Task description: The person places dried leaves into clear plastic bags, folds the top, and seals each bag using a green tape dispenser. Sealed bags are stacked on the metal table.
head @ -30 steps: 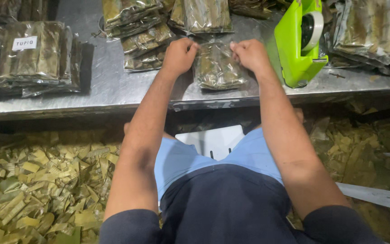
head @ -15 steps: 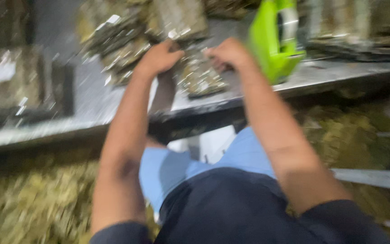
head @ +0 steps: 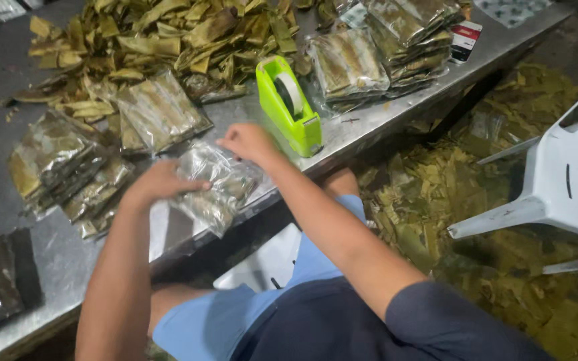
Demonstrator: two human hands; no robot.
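Both hands grip one clear packet of leaves (head: pixel 215 187) at the tabletop (head: pixel 61 254) edge, just left of the lime-green tape dispenser (head: pixel 290 105). Left hand (head: pixel 158 184) presses its near end, right hand (head: pixel 249 142) pinches the far end. Filled packets (head: pixel 158 110) lie left of the dispenser, loose dried leaves (head: pixel 168 33) behind it.

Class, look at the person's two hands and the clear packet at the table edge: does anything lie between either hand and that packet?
Nothing visible does. The left hand and right hand both rest directly on the clear packet. The green tape dispenser stands beside the right hand, apart from the packet.
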